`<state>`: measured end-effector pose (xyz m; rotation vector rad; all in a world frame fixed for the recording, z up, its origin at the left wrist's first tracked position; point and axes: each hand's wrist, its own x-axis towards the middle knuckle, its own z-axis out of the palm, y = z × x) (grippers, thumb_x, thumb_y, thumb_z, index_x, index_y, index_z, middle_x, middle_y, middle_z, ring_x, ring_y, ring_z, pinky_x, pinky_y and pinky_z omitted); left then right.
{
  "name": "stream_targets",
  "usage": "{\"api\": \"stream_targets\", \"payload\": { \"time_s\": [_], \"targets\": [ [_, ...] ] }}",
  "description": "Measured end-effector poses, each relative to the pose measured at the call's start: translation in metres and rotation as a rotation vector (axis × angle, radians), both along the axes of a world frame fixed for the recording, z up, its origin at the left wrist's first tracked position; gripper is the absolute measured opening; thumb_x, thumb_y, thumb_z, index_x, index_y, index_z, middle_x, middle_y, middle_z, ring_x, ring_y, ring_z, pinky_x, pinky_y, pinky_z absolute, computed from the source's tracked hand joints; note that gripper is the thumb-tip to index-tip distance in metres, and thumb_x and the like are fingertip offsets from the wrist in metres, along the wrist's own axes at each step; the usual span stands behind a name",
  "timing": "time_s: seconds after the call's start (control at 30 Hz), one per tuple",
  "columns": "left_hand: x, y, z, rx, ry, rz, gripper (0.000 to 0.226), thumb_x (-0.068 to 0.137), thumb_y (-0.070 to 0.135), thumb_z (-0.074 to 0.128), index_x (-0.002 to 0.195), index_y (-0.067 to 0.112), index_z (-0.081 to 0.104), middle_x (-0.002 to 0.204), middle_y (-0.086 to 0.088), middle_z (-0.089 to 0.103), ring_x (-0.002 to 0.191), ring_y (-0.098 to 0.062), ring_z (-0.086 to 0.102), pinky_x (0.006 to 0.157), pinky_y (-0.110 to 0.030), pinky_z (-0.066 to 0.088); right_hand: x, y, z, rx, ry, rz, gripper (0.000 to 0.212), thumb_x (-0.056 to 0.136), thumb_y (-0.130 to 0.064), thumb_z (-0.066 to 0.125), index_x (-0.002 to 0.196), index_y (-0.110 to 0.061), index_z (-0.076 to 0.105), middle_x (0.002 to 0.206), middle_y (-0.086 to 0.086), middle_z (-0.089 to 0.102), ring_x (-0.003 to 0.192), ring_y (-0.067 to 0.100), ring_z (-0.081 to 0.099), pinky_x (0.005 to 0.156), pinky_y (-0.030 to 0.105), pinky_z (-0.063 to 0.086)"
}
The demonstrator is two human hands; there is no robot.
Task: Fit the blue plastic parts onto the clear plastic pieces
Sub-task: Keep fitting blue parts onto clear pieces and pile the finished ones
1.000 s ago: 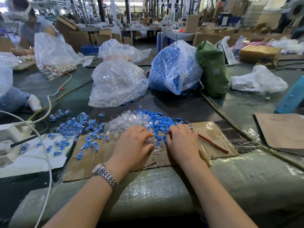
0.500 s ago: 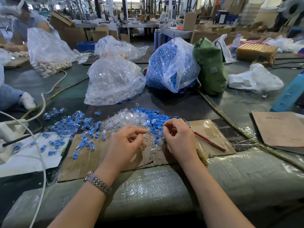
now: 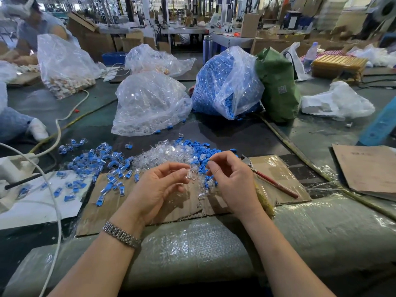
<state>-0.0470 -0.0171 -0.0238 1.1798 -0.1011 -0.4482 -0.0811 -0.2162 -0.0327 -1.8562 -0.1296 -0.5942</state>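
My left hand is raised above the cardboard sheet and pinches a clear plastic piece between thumb and fingertips. My right hand hovers beside it, fingers curled, pinching a small blue part at its fingertips. Just behind the hands lie a heap of loose clear pieces and a heap of blue parts. Assembled blue-and-clear pieces are scattered to the left.
A bag of clear pieces and a bag of blue parts stand behind the heaps, with a green bag to their right. Red-handled pliers lie on the cardboard by my right hand. A white cable runs along the left.
Both hands lifted off the heaps, the left turning palm up, and moved toward each other, each now pinching a piece.
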Motion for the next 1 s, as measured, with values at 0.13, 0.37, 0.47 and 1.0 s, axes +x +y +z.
{"api": "stream_targets", "payload": {
  "time_s": [0.13,0.37,0.47,1.0],
  "targets": [
    [0.001,0.000,0.000,-0.113,0.031,0.017,0.027,0.080,0.003,0.074,0.106,-0.003,0.070,0.093,-0.017,0.072,0.078,-0.022,0.071,0.064,-0.023,0.059,-0.002,0.006,-0.001,-0.038,-0.005,0.022,0.005,0.099,-0.018,0.063,0.097,-0.022,0.062,0.085,-0.009,0.068,0.082,0.013,0.068,0.076,0.033,0.058],
    [0.000,-0.004,0.000,-0.060,0.027,-0.015,0.024,0.080,0.001,0.072,0.104,-0.003,0.074,0.102,-0.024,0.074,0.090,-0.027,0.076,0.072,-0.024,0.061,-0.005,0.012,0.001,-0.227,-0.070,0.116,0.005,0.102,-0.017,0.057,0.098,-0.019,0.059,0.087,-0.010,0.061,0.081,0.013,0.059,0.071,0.024,0.049],
    [-0.001,-0.004,0.000,-0.049,0.033,-0.032,0.023,0.079,0.001,0.071,0.101,0.000,0.078,0.104,-0.024,0.075,0.091,-0.027,0.076,0.073,-0.024,0.061,-0.004,0.014,0.000,-0.265,-0.080,0.104,0.004,0.102,-0.017,0.056,0.099,-0.019,0.058,0.088,-0.009,0.060,0.081,0.011,0.058,0.071,0.023,0.048],
    [-0.002,-0.002,0.000,0.016,-0.015,-0.058,0.021,0.078,-0.002,0.072,0.097,-0.002,0.078,0.105,-0.023,0.075,0.092,-0.027,0.076,0.073,-0.023,0.061,-0.006,0.017,0.000,-0.426,-0.070,0.158,0.005,0.101,-0.016,0.055,0.098,-0.019,0.053,0.092,-0.007,0.050,0.083,0.012,0.051,0.071,0.032,0.048]
  ]
}}
